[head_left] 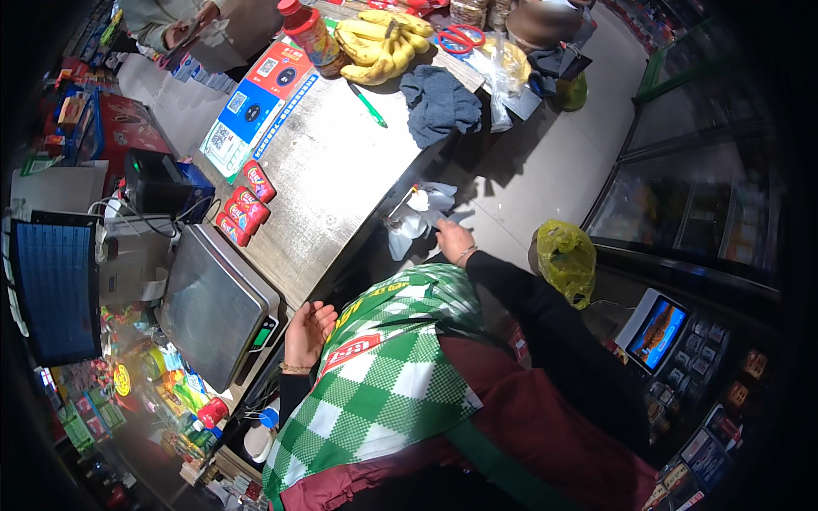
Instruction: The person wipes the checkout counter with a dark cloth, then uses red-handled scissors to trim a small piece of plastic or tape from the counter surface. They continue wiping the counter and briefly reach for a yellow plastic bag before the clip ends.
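Observation:
My right hand (454,243) reaches past the counter's near right edge, its fingers closed on a thin white plastic bag (409,223) that hangs there, crumpled. My left hand (308,334) is beside the counter's near corner, close to the scale, palm partly showing, fingers loosely apart and holding nothing. Below both arms spreads a green and white checked apron (383,358) over dark red clothing. The flat metal scale (213,307) sits left of my left hand. Several small red packets (243,217) lie in a row on the wooden counter (332,179).
Bananas (379,51), a red-capped bottle (308,36), a green pen (368,106), a dark cloth (439,104) and red-handled scissors (461,38) lie on the counter's far part. Another person's hand (177,34) shows far left. A yellow bag-lined bin (566,260) stands right.

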